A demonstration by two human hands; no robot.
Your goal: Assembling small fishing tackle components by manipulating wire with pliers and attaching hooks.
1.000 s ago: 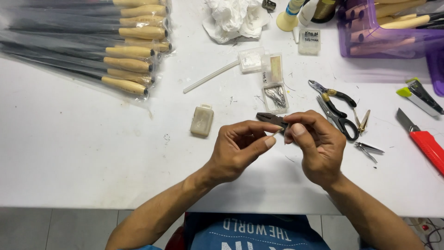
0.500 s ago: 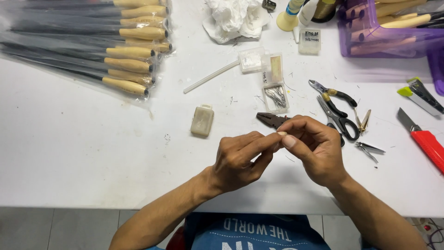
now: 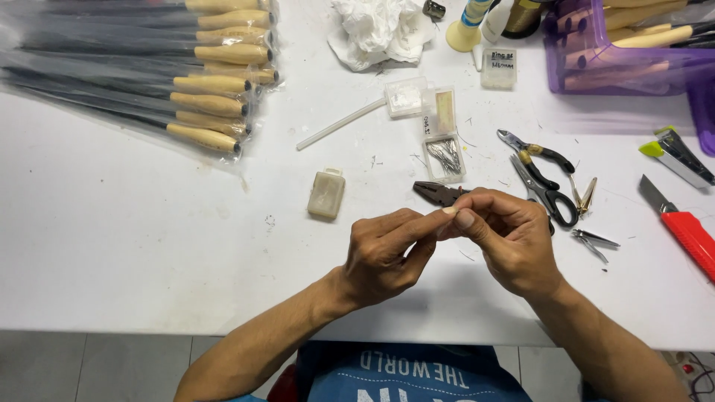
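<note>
pinched item where left hand point(image 3: 383, 257) meets right hand point(image 3: 510, 238): too small to tell | dark metal pliers point(image 3: 439, 193): handles hidden behind right hand | purple translucent plastic bin point(image 3: 633, 52): cut by top and right edges | red-handled utility knife point(image 3: 689, 231): handle cut by right edge | black-bagged wooden-handled tools point(image 3: 216, 82): shafts blurred, cut left

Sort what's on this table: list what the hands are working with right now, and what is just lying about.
In hand:
left hand and right hand, fingertips pinched together on something too small to make out
pliers, partly hidden behind the right hand

Lying about:
scissors
red knife
small beige box
bagged wooden-handled tools
crumpled tissue
purple tray
</note>
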